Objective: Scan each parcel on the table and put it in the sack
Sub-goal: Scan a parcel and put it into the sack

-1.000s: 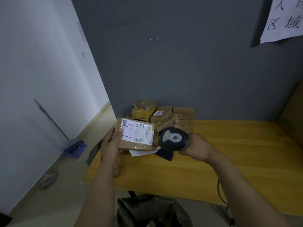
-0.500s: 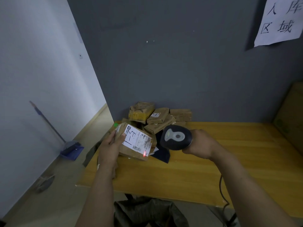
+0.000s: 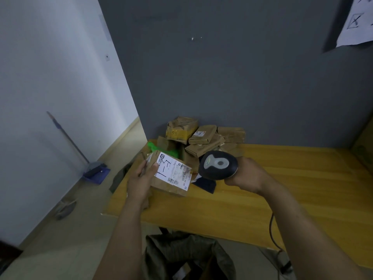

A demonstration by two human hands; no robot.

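My left hand grips a brown cardboard parcel by its left end, tilted with its white shipping label facing up, above the left part of the yellow wooden table. My right hand holds a black barcode scanner just right of the parcel, its head towards the label. A pile of brown parcels lies at the table's back left corner against the grey wall. The dark sack gapes open below the table's front edge, between my forearms.
A green bag and a dark flat packet lie by the pile. The scanner cable hangs off the table's front edge. A large cardboard box stands at the right. A dustpan with handle leans on the left wall.
The parcel has tilted further, its label turning more towards me, and moved slightly down and left. The red scan spot seen on the label half a second ago is gone.
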